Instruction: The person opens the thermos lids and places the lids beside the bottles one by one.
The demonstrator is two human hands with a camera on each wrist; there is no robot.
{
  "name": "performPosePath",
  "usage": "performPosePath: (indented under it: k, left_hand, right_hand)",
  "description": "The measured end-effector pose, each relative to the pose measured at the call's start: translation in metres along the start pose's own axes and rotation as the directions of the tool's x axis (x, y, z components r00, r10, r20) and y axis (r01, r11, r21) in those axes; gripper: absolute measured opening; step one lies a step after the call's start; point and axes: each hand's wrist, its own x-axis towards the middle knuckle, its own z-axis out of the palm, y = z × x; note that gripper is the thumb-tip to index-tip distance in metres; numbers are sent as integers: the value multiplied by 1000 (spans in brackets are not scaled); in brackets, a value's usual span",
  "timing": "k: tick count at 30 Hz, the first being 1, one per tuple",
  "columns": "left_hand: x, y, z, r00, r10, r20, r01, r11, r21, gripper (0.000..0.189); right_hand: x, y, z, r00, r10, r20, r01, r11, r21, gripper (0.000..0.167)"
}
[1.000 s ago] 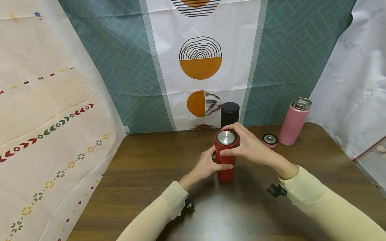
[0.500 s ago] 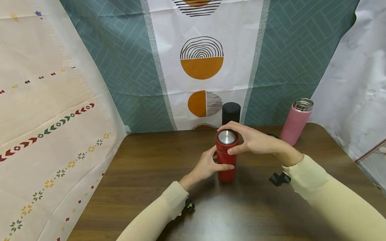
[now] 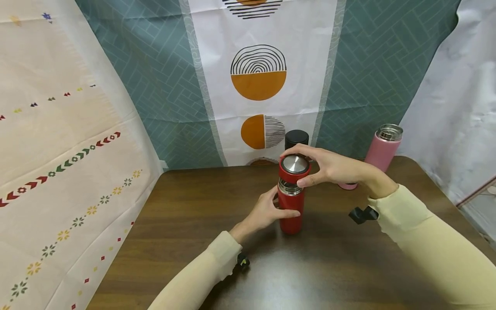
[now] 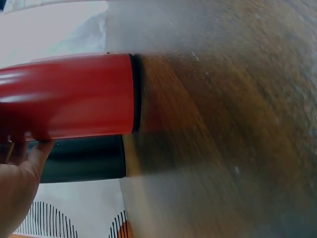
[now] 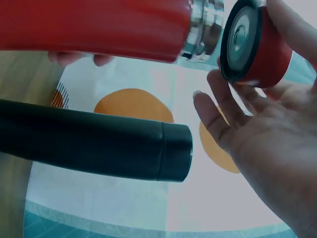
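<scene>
A red thermos flask point(image 3: 291, 211) stands upright on the wooden table, its steel neck point(image 3: 289, 187) bare. My left hand point(image 3: 267, 213) grips the flask's body from the left. Just above the neck, my right hand point(image 3: 325, 168) holds the red lid point(image 3: 295, 168) with its steel top between thumb and fingers. The right wrist view shows a gap between the lid point(image 5: 270, 49) and the steel neck point(image 5: 203, 29), with the lid's dark rim and inside facing the neck. In the left wrist view the flask's base point(image 4: 99, 96) is on the table; only part of the left hand point(image 4: 20, 183) shows.
A black flask point(image 3: 296, 137) with its lid on stands behind the red one. At the back right is an open pink flask point(image 3: 381, 150); its pink lid point(image 3: 348, 186) lies beside it, partly hidden by my right arm. Patterned cloths hang behind the table point(image 3: 186, 215).
My right hand has lifted the red lid off the flask, baring the steel neck. My left hand keeps its grip on the body, which stays in place.
</scene>
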Motion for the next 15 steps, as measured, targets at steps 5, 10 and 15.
performPosePath:
  k: [5,10,15]
  left_hand:
    - [-1,-1,2,999,-35,-17,34,999,-15,76]
    - [-5,-1,6,996,-80,-29,77,994,-76,79]
    - [-8,1,10,995,-91,-44,86,991,-102,78]
  right_hand:
    - [-5,2,8,996,43,-74,-36,994,100,65]
    - [-11,2,11,992,62,-110,-51,994,99,69]
    - [-18,2,10,986,69,-151,-64,997,35,61]
